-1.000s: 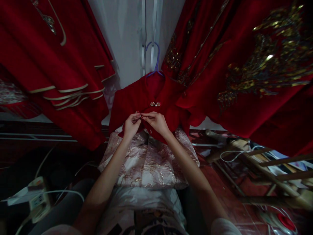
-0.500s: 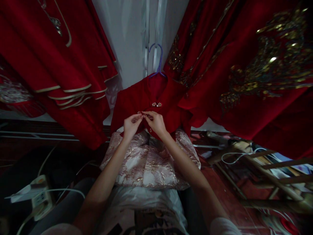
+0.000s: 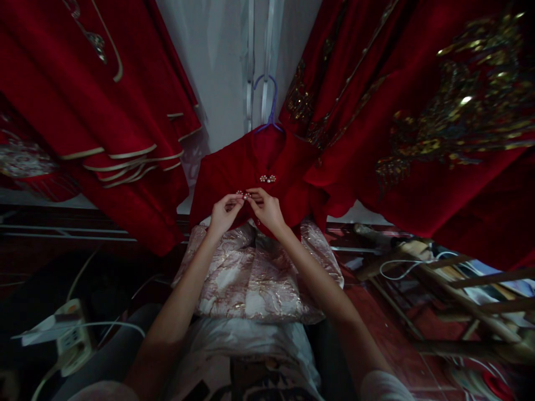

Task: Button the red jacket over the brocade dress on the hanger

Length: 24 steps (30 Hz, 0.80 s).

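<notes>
A red garment (image 3: 225,170) hangs on a purple hanger (image 3: 272,108) in front of me, its lower part over my lap. One beaded clasp (image 3: 268,179) sits joined at its neck opening. Just below, my left hand (image 3: 225,213) and my right hand (image 3: 266,210) meet with fingertips pinched on a second beaded clasp (image 3: 243,195). The left fingers hold its left side and the right fingers its right side. Whether its halves are hooked together I cannot tell. Under the garment, a pale pink patterned fabric (image 3: 254,278) with metallic threads covers my lap.
Red garments with light piping (image 3: 125,111) hang at the left, and gold-sequined red ones (image 3: 460,122) at the right. A power strip (image 3: 75,337) with cables lies at lower left. A wooden rack (image 3: 463,301) holding various items stands at lower right.
My right fingertips have shifted slightly right and up, so more of the second clasp shows between my hands. The left hand stays nearly in place.
</notes>
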Each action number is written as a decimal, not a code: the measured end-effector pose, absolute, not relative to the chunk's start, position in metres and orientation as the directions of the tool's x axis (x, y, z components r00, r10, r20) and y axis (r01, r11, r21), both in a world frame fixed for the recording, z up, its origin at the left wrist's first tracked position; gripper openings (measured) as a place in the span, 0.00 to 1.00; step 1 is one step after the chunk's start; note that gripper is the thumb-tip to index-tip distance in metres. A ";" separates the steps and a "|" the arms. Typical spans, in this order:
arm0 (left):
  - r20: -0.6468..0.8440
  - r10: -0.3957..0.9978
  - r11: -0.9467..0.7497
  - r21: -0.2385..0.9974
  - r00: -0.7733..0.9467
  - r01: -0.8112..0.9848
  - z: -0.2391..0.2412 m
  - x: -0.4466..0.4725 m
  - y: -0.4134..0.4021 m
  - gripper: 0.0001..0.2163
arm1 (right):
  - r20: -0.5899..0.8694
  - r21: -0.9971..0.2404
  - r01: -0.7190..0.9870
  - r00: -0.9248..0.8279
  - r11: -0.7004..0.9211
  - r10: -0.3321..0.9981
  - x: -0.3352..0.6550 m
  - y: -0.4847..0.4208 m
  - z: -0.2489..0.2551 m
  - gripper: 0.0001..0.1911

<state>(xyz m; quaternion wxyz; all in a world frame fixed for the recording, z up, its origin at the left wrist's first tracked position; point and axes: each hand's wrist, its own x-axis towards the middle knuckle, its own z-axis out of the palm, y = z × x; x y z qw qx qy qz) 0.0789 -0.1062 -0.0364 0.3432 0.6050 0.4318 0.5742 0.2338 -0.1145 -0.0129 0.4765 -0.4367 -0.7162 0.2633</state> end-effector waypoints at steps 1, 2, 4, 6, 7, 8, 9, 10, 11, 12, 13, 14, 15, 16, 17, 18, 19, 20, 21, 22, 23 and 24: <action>0.397 0.917 -0.387 0.911 -0.046 0.142 -0.038 0.078 -0.107 0.11 | 0.443 -0.806 0.354 -0.171 0.474 0.880 0.237 -0.117 -0.015 0.14; 0.400 0.914 -0.386 0.909 -0.071 0.160 -0.039 0.076 -0.108 0.11 | 0.435 -0.815 0.341 -0.174 0.469 0.883 0.241 -0.120 -0.017 0.14; 0.423 0.895 -0.392 0.897 -0.140 0.206 -0.043 0.071 -0.112 0.10 | 0.422 -0.822 0.343 -0.172 0.455 0.890 0.254 -0.127 -0.023 0.13; 0.441 0.884 -0.397 0.884 -0.156 0.246 -0.048 0.064 -0.119 0.07 | 0.392 -0.814 0.390 -0.181 0.432 0.902 0.268 -0.133 -0.029 0.11; 0.440 0.890 -0.399 0.879 -0.121 0.260 -0.051 0.061 -0.124 0.06 | 0.367 -0.800 0.432 -0.197 0.416 0.909 0.276 -0.135 -0.031 0.10; 0.433 0.899 -0.400 0.874 -0.069 0.277 -0.054 0.058 -0.129 0.06 | 0.331 -0.786 0.470 -0.229 0.402 0.915 0.282 -0.136 -0.032 0.09; 0.428 0.903 -0.402 0.864 -0.023 0.303 -0.056 0.056 -0.134 0.06 | 0.292 -0.774 0.504 -0.255 0.384 0.922 0.287 -0.136 -0.033 0.09; 0.432 0.902 -0.406 0.847 0.000 0.343 -0.059 0.055 -0.139 0.07 | 0.254 -0.762 0.534 -0.275 0.367 0.927 0.291 -0.136 -0.032 0.09; 0.449 0.893 -0.409 0.824 -0.011 0.391 -0.062 0.054 -0.143 0.07 | 0.223 -0.754 0.555 -0.288 0.352 0.931 0.293 -0.136 -0.031 0.10; 0.476 0.878 -0.407 0.799 -0.052 0.442 -0.065 0.054 -0.146 0.07 | 0.201 -0.749 0.566 -0.302 0.344 0.932 0.294 -0.136 -0.031 0.10; 0.502 0.859 -0.397 0.778 -0.101 0.486 -0.068 0.054 -0.148 0.07 | 0.182 -0.747 0.568 -0.323 0.344 0.929 0.294 -0.136 -0.030 0.09; 0.520 0.842 -0.386 0.766 -0.141 0.514 -0.071 0.055 -0.150 0.07 | 0.163 -0.748 0.565 -0.353 0.349 0.921 0.292 -0.136 -0.031 0.08; 0.524 0.837 -0.379 0.764 -0.158 0.522 -0.074 0.055 -0.150 0.08 | 0.146 -0.748 0.561 -0.381 0.354 0.913 0.290 -0.136 -0.033 0.08; 0.516 0.842 -0.377 0.771 -0.157 0.513 -0.077 0.056 -0.149 0.10 | 0.135 -0.745 0.562 -0.400 0.359 0.906 0.287 -0.137 -0.036 0.09; 0.504 0.851 -0.379 0.783 -0.147 0.493 -0.079 0.057 -0.148 0.11 | 0.134 -0.738 0.568 -0.407 0.366 0.903 0.285 -0.137 -0.041 0.11; 0.492 0.860 -0.383 0.797 -0.134 0.467 -0.081 0.057 -0.147 0.12 | 0.145 -0.726 0.578 -0.402 0.373 0.904 0.282 -0.136 -0.046 0.14; 0.481 0.867 -0.386 0.812 -0.128 0.439 -0.081 0.058 -0.146 0.12 | 0.162 -0.713 0.588 -0.392 0.382 0.906 0.279 -0.135 -0.052 0.17; 0.473 0.872 -0.387 0.824 -0.127 0.414 -0.081 0.058 -0.145 0.12 | 0.181 -0.704 0.593 -0.382 0.391 0.906 0.276 -0.134 -0.058 0.19; 0.469 0.874 -0.388 0.833 -0.131 0.395 -0.081 0.059 -0.145 0.11 | 0.196 -0.700 0.591 -0.380 0.400 0.904 0.274 -0.133 -0.062 0.18; 0.465 0.875 -0.388 0.839 -0.133 0.381 -0.080 0.059 -0.144 0.11 | 0.204 -0.701 0.586 -0.381 0.407 0.902 0.272 -0.132 -0.066 0.16; 0.462 0.877 -0.388 0.844 -0.133 0.370 -0.079 0.059 -0.144 0.10 | 0.209 -0.706 0.578 -0.383 0.410 0.900 0.271 -0.131 -0.068 0.13; 0.459 0.879 -0.390 0.848 -0.130 0.360 -0.078 0.059 -0.144 0.09 | 0.214 -0.713 0.568 -0.383 0.412 0.899 0.271 -0.131 -0.069 0.11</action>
